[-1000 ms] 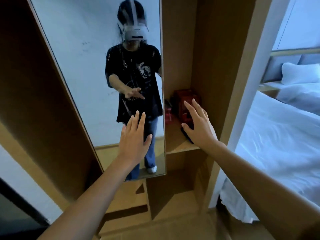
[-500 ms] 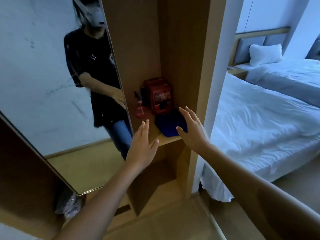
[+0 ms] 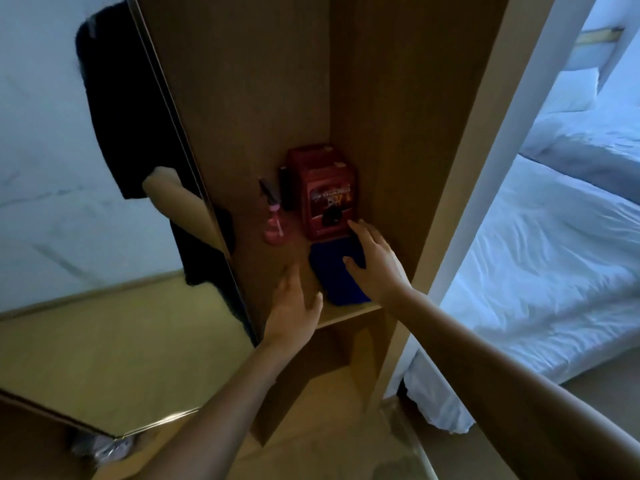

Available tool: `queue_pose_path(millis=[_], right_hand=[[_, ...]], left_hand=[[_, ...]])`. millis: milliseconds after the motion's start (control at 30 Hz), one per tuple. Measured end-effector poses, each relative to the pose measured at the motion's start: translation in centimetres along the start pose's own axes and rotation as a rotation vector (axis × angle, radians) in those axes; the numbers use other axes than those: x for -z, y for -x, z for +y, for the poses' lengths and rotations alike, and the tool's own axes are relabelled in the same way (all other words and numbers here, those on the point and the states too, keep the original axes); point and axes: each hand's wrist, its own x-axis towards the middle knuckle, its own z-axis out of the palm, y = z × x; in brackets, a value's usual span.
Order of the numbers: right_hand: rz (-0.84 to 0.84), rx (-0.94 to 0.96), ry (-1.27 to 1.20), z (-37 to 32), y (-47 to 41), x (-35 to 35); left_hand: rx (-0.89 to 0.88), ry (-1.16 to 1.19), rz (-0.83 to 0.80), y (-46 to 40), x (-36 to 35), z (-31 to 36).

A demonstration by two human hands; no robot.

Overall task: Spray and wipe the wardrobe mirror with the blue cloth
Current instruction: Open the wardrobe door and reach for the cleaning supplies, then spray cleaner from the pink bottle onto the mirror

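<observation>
The blue cloth (image 3: pixel 332 271) lies folded on a wooden wardrobe shelf (image 3: pixel 346 315). My right hand (image 3: pixel 375 263) reaches over it with straight fingers, covering its right part; whether it touches the cloth is unclear. A pink spray bottle (image 3: pixel 273 223) with a dark nozzle stands at the shelf's back left. My left hand (image 3: pixel 294 306) is open above the shelf's front edge, holding nothing, left of the cloth. The wardrobe mirror (image 3: pixel 86 237) fills the left side on the open door and reflects a person in dark clothes.
A red box (image 3: pixel 323 195) stands at the back of the shelf, right behind the cloth and beside the bottle. The wardrobe's side panel (image 3: pixel 433 168) is close on the right. A bed with white sheets (image 3: pixel 536 271) lies beyond it.
The view has swung right and closed in on the shelf. Both hands have moved forward into the wardrobe; my right hand now reaches over the blue cloth.
</observation>
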Motion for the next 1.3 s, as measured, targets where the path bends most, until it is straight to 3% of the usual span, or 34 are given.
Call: queue_pose_path(millis=[267, 667, 967, 1300], right_hand=[[-0.172, 0.078, -0.081, 1.0, -7.1, -2.9], [-0.195, 0.245, -0.404, 0.9, -14.5, -7.9], [-0.229, 0.136, -0.563, 0.2, -19.1, -13.5], [-0.201, 0.015, -0.561, 0.3, -23.6, -18.8]], left_hand=[[0.136, 0.031, 0.089, -5.5, -0.7, -0.9], [0.361, 0.097, 0.294, -12.3, -1.9, -1.7], [0.282, 0.187, 0.454, -17.1, -3.5, -3.8], [0.383, 0.306, 0.528, -20.4, -5.4, -6.1]])
